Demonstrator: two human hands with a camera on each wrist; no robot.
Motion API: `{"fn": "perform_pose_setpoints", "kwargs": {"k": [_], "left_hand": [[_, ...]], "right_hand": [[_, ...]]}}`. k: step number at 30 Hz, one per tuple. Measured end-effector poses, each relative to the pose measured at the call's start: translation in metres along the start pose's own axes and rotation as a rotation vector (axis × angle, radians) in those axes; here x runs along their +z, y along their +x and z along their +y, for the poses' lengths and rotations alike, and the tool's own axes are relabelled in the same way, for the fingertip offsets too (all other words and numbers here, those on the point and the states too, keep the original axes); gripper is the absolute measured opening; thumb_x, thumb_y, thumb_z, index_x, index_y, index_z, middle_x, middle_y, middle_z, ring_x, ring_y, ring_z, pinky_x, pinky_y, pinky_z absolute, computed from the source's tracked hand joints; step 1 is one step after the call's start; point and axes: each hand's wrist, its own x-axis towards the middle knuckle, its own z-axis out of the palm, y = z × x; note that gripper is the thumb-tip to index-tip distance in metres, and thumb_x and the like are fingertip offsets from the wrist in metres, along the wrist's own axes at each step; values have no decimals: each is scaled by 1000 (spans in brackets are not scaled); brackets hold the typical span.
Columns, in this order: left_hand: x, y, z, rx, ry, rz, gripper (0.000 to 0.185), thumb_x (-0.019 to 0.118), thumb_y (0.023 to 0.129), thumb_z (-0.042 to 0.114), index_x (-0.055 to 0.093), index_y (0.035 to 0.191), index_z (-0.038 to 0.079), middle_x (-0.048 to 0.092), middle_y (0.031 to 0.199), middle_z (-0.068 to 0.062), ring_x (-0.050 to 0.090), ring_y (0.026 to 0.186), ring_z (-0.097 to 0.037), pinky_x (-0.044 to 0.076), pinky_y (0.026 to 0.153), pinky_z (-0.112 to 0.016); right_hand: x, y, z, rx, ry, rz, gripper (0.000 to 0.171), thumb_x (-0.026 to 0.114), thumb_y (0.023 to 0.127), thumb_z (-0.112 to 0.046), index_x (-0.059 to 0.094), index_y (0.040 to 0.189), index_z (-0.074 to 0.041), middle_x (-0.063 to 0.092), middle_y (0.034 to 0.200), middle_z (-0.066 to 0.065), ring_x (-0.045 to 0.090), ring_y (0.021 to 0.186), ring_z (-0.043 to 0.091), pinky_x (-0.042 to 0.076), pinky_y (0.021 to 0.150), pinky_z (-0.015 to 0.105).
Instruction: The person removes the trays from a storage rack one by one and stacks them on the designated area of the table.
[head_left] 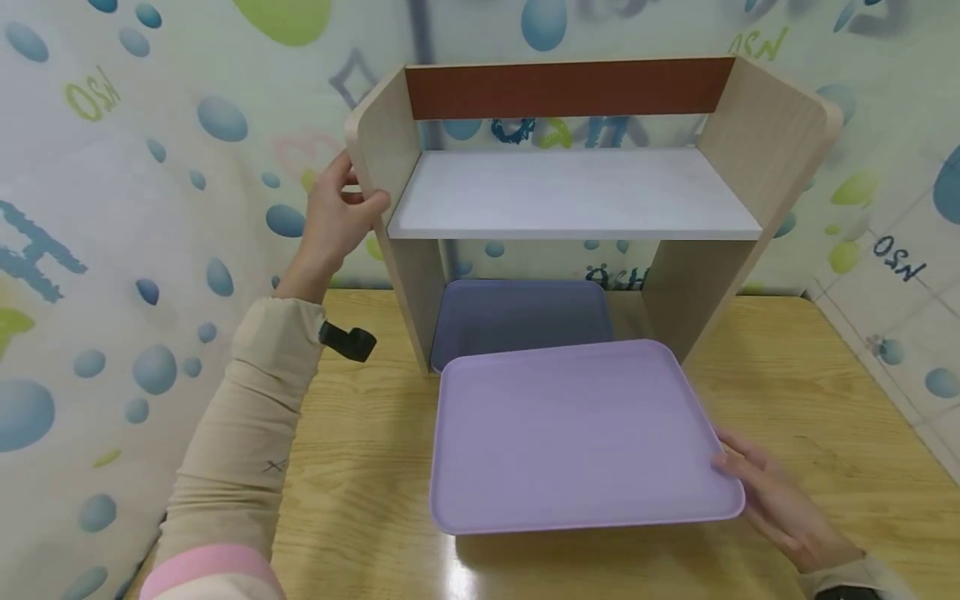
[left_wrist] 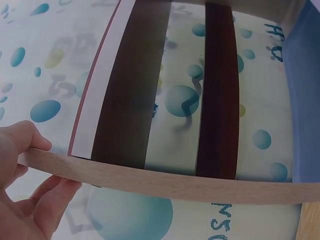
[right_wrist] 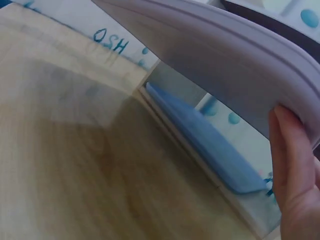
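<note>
Head view | left hand (head_left: 335, 218) grips shelf (head_left: 384, 158) side panel | right hand (head_left: 780, 500) holds lilac tray (head_left: 570, 433) (raised off table)

Blue tray (head_left: 517, 312): near part hidden beneath lilac tray (head_left: 577, 433); far edge lost in shadow under shelf unit (head_left: 570, 196). Right hand (head_left: 780, 500): fingers under lilac tray's right corner, out of sight; wrist cut by bottom edge. Left hand (head_left: 337, 217): fingertips hidden behind shelf's left side panel. Right wrist view blurred throughout.
</note>
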Motion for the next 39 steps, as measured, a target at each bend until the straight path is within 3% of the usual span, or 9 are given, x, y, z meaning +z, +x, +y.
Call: {"fn": "perform_pose_setpoints", "kwargs": {"k": [8,13,23,32,39], "left_hand": [[0,0,-2,-5,-2,-2,50,50,83,17,41,131,24,46,110,-6,55,89,-21,51,68,-31],[-1,0,-1,-8,0,-4,50,50,83,18,40,131,25,46,111,-6,55,89,-20,51,68,-31],[0,0,0,-13,4,-8,51,50,83,17,39,132,24,46,112,-7,55,91,-21,51,68,-31],[0,1,0,-20,-2,-17,52,50,83,18,38,133,26,45,113,-7,55,91,-20,50,69,-33],[-1,0,0,-31,-4,-16,53,50,83,19,37,133,27,45,114,-6,54,92,-20,50,69,-31]], "right_hand": [[-4,0,24,20,53,-70,50,26,94,0,51,122,-32,55,115,-2,53,104,17,45,85,33],[-5,-3,39,24,61,-68,50,28,93,1,51,121,-34,56,115,-4,52,105,13,43,87,29],[-5,-2,53,16,181,-155,57,19,93,6,48,127,-29,53,119,3,50,108,19,41,90,33],[-5,-2,56,66,137,-71,53,26,93,3,52,120,-35,54,116,-3,51,107,15,41,89,31],[-4,0,58,106,35,23,49,37,90,3,51,115,-38,56,112,-6,54,103,16,43,87,33]]}}
